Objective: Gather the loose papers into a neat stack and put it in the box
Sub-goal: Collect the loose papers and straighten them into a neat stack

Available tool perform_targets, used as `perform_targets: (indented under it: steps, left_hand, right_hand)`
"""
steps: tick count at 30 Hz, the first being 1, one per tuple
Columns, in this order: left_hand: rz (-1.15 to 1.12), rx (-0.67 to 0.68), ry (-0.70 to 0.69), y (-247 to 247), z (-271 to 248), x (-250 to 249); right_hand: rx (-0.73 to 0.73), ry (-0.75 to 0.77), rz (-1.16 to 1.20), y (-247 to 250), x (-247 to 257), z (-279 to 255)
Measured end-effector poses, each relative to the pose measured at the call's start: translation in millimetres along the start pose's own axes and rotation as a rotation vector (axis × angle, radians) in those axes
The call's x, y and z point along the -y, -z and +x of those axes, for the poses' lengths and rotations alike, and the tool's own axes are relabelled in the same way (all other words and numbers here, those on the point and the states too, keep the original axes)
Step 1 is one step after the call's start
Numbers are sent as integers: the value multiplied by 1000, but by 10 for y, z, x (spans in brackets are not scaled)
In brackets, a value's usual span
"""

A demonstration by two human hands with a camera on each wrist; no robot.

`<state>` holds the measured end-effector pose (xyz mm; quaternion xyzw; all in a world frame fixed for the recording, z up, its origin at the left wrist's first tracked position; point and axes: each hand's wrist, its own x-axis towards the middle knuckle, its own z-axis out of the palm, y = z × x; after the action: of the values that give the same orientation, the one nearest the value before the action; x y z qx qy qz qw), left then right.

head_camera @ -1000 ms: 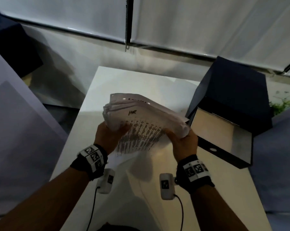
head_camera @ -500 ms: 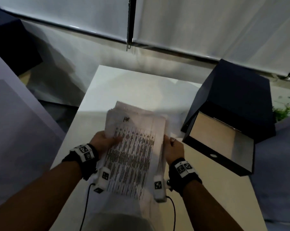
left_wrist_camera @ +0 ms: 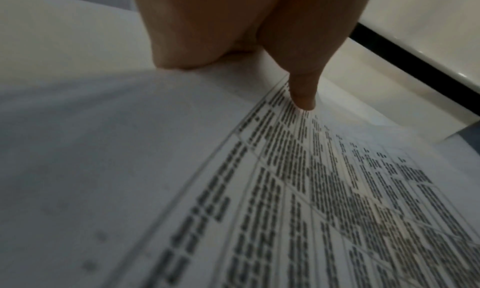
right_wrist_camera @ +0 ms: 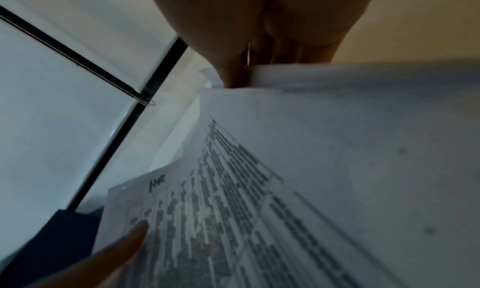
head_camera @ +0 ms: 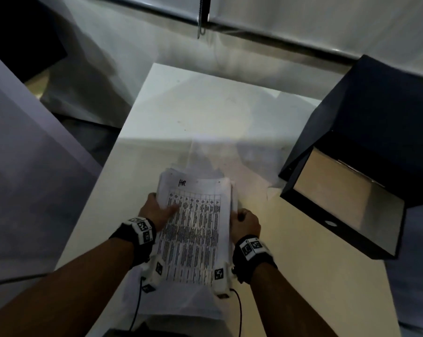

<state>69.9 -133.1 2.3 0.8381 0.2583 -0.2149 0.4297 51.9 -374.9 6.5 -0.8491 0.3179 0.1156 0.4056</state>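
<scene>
A stack of printed papers [head_camera: 195, 229], its top sheet a table marked "HR", is held flat between both hands above the white table [head_camera: 205, 113]. My left hand [head_camera: 158, 210] grips the stack's left edge, thumb lying on the top sheet [left_wrist_camera: 302, 95]. My right hand [head_camera: 245, 221] grips the right edge, fingers curled round it [right_wrist_camera: 233, 74]. The stack [left_wrist_camera: 285, 189] [right_wrist_camera: 285, 189] fills both wrist views. The dark box [head_camera: 346, 200] lies open at the right, its tan inside showing, apart from the hands.
The box's dark lid [head_camera: 380, 113] stands up behind its opening. White blinds [head_camera: 302, 18] with a hanging cord [head_camera: 202, 18] run along the back. A dark object [head_camera: 18, 37] sits at the far left, off the table.
The stack, held raised and bent a second ago, has been turned lengthwise and lowered flat toward me. Both hands have drawn back along its sides.
</scene>
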Motion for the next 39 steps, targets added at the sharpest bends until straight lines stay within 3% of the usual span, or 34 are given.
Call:
perform_targets:
  steps: [3,7,11,13,16,19,24,28,31,36,39]
  left_hand:
    - [-19,40,-31,25,10,15]
    - [-2,63,-47,-16,3,-28]
    - [-48,79,-49,25,1,-39]
    - [-62,99,-57,54,20,1]
    - [-59,108,-63,51,15,14]
    - [-68,133,-86,46,19,19]
    - [-97,171,-94,113,28,6]
    - [-88,188,-132,102,6,-26]
    - [-64,213,-114,160,41,-6]
    - [-14,209,-113,126,47,33]
    - [-7,188,-81,143,95,72]
  right_hand:
    - [7,-17,36,57,-7,9]
    - [149,18,67,8,58,-41]
    - [199,-104,269,44,64,-49]
    - [264,-119,208,64,-11,-60]
    - [280,-18,23,67,-17,-83]
    - [340,20,22,11,111,-119]
    - [294,11,82,73,163,-77]
    - [408,-1,144,-41,219,-157]
    - [388,13,147,-56,288,-180]
    - [448,-104,234,-180,256,-192]
    - [361,-68,164,-152,198,-149]
